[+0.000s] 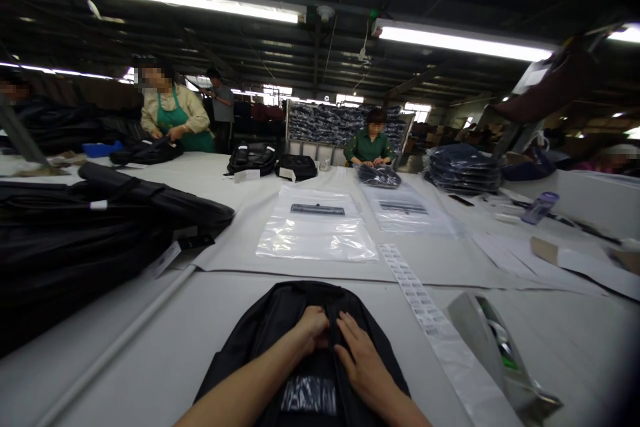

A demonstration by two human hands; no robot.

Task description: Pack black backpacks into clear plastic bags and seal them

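A black backpack [255, 340] lies on the white table right in front of me, with a shiny clear plastic patch [309, 395] on its near part. My left hand [314, 328] is closed at the seam along the bag's middle, its fingers curled on the fabric; the fingertips are partly hidden. Beside it, my right hand [364, 361] lies flat on the bag with its fingers stretched out and holds nothing. Both hands touch the bag and are only a little apart.
Black bags [100, 233] are piled at left. Ahead lie clear plastic bags [320, 233]. At right are a label strip [413, 290], a grey dispenser [493, 340], papers [530, 260] and wrapped bags [463, 170]. Co-workers [173, 113] stand or sit beyond the table.
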